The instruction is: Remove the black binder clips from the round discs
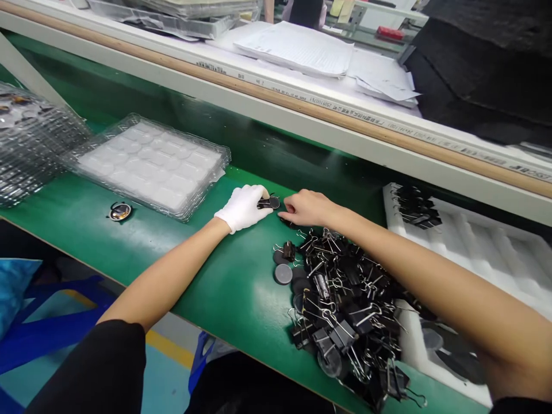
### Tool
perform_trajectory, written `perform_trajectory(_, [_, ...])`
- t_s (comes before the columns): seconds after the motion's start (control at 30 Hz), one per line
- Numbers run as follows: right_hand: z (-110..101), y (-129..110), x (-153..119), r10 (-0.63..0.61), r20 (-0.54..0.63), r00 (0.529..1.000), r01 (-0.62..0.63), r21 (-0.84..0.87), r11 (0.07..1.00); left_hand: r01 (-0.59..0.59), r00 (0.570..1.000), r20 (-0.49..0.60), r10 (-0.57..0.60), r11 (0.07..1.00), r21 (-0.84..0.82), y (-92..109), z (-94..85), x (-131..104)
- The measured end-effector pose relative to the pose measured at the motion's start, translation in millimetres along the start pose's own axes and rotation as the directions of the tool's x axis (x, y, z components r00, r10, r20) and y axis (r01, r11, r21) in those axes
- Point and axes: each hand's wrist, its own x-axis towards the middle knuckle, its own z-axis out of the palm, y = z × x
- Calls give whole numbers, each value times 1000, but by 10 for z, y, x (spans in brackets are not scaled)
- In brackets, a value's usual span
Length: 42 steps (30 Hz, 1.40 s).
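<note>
My left hand (245,208), in a white glove, is closed on a small dark watch-case-like piece (273,202) with a round grey face, just above the green worktop. Bare and with its fingers curled, my right hand (308,208) is just to the right of that piece. Something dark shows under its thumb, too small to make out. Below my right forearm lies a heap of black binder clips (340,287) with silver handles, mixed with dark discs. A grey round disc (283,274) rests at the heap's left edge.
A watch case (120,212) lies on the green worktop (233,282) at left. Behind it are stacked clear trays (150,164), with more trays (30,144) at far left. A white foam tray (483,247) holding black clips stands at right. A shelf rail (276,95) crosses behind.
</note>
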Motion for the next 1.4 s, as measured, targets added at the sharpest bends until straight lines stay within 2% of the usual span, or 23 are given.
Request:
perform_trajectory(0.1, [25, 38, -35, 121, 1, 993, -121, -1, 993, -21, 1000, 10, 21, 1000, 1, 2, 19, 9])
perform_trajectory(0.2, [5, 89, 8, 267, 4, 964, -267, 22, 963, -19, 1000, 9, 19, 999, -32, -19, 29, 10])
perform_trajectory(0.3, [-6, 98, 102, 396, -91, 914, -362, 259, 895, -20, 1000, 19, 22, 996, -85, -51, 28, 10])
perform_trajectory(0.4, [68, 57, 214, 485, -186, 854, -349, 487, 801, -66, 996, 46, 72, 990, -124, -74, 18, 19])
perform_trajectory(0.57, [339, 52, 379, 485, -230, 843, -324, 502, 802, -114, 988, 83, 127, 983, -141, -79, 2, 23])
perform_trajectory(0.77, [549, 210, 489, 592, -212, 777, -371, 606, 704, -128, 988, 64, 138, 982, -138, -25, 13, -1])
perform_trajectory(0.9, [587, 224, 501, 623, -240, 745, -378, 618, 690, -144, 986, 60, 153, 979, -144, 45, 56, 20])
perform_trajectory(1.4, [589, 208, 499, 668, -238, 705, -410, 632, 657, -163, 981, 84, 176, 975, -148, 112, 140, 88])
